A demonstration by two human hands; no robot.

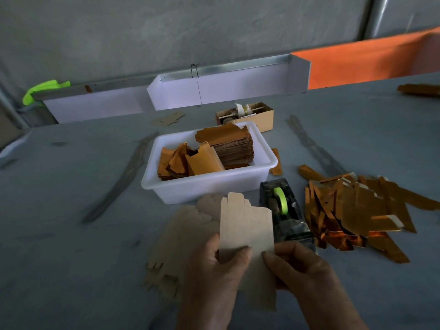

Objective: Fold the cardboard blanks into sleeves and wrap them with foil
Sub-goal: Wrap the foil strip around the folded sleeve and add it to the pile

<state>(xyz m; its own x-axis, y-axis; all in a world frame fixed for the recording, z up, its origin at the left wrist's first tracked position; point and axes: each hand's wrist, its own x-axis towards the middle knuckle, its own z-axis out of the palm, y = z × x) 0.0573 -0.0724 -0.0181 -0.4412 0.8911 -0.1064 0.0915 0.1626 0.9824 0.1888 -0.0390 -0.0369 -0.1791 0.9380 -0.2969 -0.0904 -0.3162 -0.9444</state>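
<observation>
A pale brown cardboard blank [245,225] stands upright in front of me, tabs at its top edge. My left hand [214,275] grips its lower left side, thumb across the front. My right hand [302,270] pinches its lower right edge. More flat blanks [176,236] lie fanned on the grey table beneath and to the left. A heap of shiny copper foil-covered sleeves [357,210] lies to the right.
A white plastic tub [207,186] behind the blank holds stacked orange-brown card pieces [228,148]. A black tape dispenser [283,208] with green tape stands right of the blank. A small cardboard box [252,115] and white partitions [214,89] sit further back.
</observation>
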